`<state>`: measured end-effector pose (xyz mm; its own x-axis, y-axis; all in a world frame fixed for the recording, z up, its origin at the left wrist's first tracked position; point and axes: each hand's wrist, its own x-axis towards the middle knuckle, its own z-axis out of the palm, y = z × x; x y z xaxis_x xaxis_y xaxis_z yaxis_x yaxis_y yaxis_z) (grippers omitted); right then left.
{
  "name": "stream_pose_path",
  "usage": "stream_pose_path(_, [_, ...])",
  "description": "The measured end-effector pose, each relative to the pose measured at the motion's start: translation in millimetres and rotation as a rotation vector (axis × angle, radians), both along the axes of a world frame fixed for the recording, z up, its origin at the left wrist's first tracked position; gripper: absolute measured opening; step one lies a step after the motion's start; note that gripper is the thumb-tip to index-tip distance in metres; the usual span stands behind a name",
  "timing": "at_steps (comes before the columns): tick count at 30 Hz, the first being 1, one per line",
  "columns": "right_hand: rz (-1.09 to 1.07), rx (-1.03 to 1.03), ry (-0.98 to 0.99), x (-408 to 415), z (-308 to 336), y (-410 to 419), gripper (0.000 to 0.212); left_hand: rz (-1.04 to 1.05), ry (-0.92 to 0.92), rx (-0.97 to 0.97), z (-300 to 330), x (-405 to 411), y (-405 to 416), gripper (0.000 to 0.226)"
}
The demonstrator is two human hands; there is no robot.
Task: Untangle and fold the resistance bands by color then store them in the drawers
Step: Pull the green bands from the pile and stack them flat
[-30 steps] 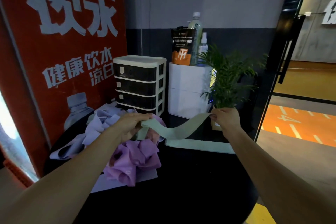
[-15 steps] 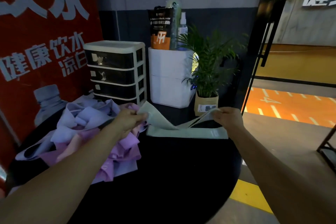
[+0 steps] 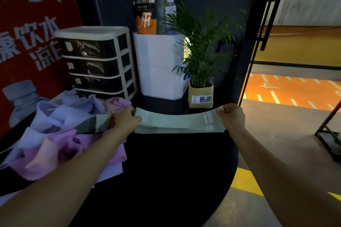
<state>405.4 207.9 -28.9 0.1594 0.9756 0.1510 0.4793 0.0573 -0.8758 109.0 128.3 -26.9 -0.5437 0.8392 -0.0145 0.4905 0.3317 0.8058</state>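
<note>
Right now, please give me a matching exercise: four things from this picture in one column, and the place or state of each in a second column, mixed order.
Things:
1. green band
2. purple bands
3. drawer unit
4. potted plant

Places or states:
A. in a tangled pile on the table's left side
B. stretched between the left hand and the right hand
C. in a paper pot, right of the white container
D. behind the pile, all drawers closed

Pairs: 1-B, 2-A, 3-D, 4-C

Dim, soft indoor view lit perhaps from the bright orange floor [image 3: 287,86] at right; wide-angle edges bend.
</note>
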Motion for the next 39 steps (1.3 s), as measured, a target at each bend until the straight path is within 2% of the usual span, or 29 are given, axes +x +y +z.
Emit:
stream_pose_path(3, [-0.024, -0.03, -0.044, -1, -11, 4, 0.02, -0.034, 0.172, -0.052, -4, 9, 0, 0.025])
stream_pose_path(11, [-0.04, -0.025, -0.162, -4, -33, 8, 0.017, -0.071, 0.381, -0.079, -20, 11, 2, 0.018])
stream_pose_path(17, [-0.063, 0.077, -0.379, -14, -32, -2, 0.04, -0.063, 0.571, -0.065, -28, 12, -6, 0.035])
stream_pose_path(21, [0.121, 0.163, -0.453, -43, -34, -21, 0.041, -0.113, 0.58, -0.011, -37, 14, -17, 0.043])
stream_pose_path(26, [0.297, 0.171, -0.512, -68, -52, -41, 0.044, -0.163, 0.486, 0.065, -41, 13, -24, 0.045])
stream_pose_path(33, [0.327, 0.232, -0.639, -70, -57, -42, 0.026, -0.157, 0.401, 0.167, -47, 8, -28, 0.045])
stream_pose_path(39, [0.328, 0.256, -0.668, -70, -59, -41, 0.026, -0.161, 0.398, 0.164, -49, 8, -28, 0.045])
